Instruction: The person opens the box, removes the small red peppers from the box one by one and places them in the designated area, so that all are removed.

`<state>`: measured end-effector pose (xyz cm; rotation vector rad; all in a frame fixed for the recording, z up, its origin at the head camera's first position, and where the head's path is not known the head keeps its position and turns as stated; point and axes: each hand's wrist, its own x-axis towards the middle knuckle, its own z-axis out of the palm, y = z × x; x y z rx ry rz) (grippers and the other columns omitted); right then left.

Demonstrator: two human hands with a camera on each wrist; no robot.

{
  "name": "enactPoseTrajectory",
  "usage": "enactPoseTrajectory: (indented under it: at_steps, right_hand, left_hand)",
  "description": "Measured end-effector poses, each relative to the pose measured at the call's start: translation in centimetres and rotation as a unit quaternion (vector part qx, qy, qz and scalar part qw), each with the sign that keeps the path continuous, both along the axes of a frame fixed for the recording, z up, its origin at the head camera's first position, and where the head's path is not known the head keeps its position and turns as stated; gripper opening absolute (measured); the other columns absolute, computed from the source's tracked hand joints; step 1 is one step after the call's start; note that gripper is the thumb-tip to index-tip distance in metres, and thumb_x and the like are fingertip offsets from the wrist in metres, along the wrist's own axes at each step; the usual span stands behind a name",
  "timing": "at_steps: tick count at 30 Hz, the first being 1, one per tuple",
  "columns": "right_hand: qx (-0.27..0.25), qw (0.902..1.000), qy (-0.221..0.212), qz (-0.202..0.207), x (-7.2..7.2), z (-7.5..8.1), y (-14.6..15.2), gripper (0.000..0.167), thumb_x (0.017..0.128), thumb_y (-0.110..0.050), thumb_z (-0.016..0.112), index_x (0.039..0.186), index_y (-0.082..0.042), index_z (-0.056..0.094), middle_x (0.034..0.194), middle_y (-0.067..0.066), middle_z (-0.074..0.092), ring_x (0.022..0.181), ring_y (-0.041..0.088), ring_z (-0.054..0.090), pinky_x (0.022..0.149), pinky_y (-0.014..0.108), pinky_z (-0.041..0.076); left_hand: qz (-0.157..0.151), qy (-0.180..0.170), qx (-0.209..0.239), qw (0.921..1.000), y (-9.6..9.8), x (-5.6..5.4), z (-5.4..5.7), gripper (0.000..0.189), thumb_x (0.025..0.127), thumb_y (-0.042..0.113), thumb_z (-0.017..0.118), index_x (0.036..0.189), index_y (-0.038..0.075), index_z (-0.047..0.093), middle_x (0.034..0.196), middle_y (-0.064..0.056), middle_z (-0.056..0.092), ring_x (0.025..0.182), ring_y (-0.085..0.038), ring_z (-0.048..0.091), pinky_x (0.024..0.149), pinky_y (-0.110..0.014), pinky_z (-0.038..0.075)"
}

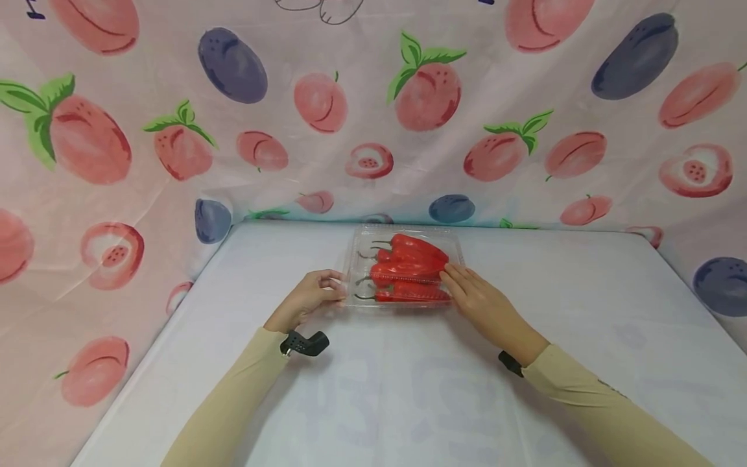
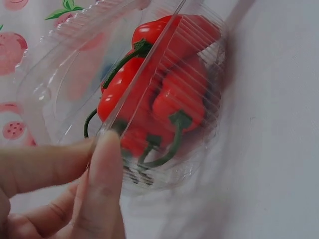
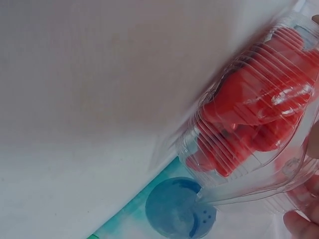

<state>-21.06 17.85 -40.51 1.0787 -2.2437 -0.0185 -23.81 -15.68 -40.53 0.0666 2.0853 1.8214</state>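
Observation:
A clear plastic clamshell box (image 1: 352, 263) with several red peppers (image 1: 411, 268) in it sits toward the back of the table. Their thin green stems (image 2: 172, 149) point to the left side. My left hand (image 1: 312, 295) is at the box's front left corner, its thumb and forefinger pinching the plastic rim in the left wrist view. Over the right edge lies my right hand (image 1: 487, 308), its fingers straight and touching the plastic; its thumb is hidden in the head view. The clear lid (image 2: 60, 94) leans over the peppers.
A white-covered table (image 1: 373, 395) spreads out around the box. Behind it and along the left hangs a pink cloth (image 1: 327, 58) printed with fruit. Dark wrist cameras (image 1: 306, 344) are strapped at both cuffs.

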Motion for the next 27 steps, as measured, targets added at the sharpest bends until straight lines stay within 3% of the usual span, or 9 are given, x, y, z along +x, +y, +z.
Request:
enactPoseTrajectory:
  at_steps: [7, 10, 17, 27]
  right_hand:
    - [0.016, 0.9994, 0.032, 0.001, -0.1, 0.2, 0.1, 0.061, 0.061, 0.004, 0.082, 0.117, 0.010, 0.058, 0.116, 0.024, 0.063, 0.109, 0.033, 0.063, 0.089, 0.042, 0.052]
    - [0.016, 0.9993, 0.033, 0.004, -0.2, 0.2, 0.1, 0.062, 0.061, 0.004, 0.083, 0.117, 0.010, 0.058, 0.116, 0.024, 0.064, 0.109, 0.033, 0.063, 0.089, 0.042, 0.052]
    - [0.031, 0.9993, 0.020, 0.007, -0.1, 0.7, 0.1, 0.064, 0.061, -0.003, 0.085, 0.117, 0.010, 0.058, 0.115, 0.025, 0.064, 0.107, 0.033, 0.063, 0.088, 0.042, 0.052]
    - [0.042, 0.9991, -0.007, 0.009, -0.4, 1.3, 0.3, 0.063, 0.063, -0.009, 0.085, 0.118, 0.008, 0.058, 0.115, 0.023, 0.064, 0.107, 0.032, 0.064, 0.084, 0.041, 0.054]
  left_hand:
    - [-0.030, -0.005, -0.017, 0.9994, 0.4, 0.1, -0.2, 0.049, 0.089, -0.003, 0.055, 0.134, -0.008, 0.036, 0.086, -0.002, 0.055, 0.074, -0.007, 0.062, 0.076, -0.027, 0.056]
    - [-0.021, -0.003, -0.034, 0.9992, 0.9, 0.2, -0.1, 0.054, 0.086, -0.001, 0.060, 0.135, -0.003, 0.037, 0.090, -0.005, 0.053, 0.073, -0.007, 0.061, 0.075, -0.027, 0.057]
    - [0.010, 0.012, -0.055, 0.9984, 1.3, 0.2, 0.1, 0.056, 0.080, -0.005, 0.067, 0.131, -0.003, 0.043, 0.083, -0.003, 0.048, 0.063, -0.008, 0.059, 0.069, -0.028, 0.058]
    - [0.008, 0.033, -0.077, 0.9964, 1.5, 0.2, 0.3, 0.059, 0.079, -0.005, 0.068, 0.132, -0.004, 0.043, 0.082, -0.004, 0.049, 0.058, -0.007, 0.057, 0.063, -0.025, 0.056]
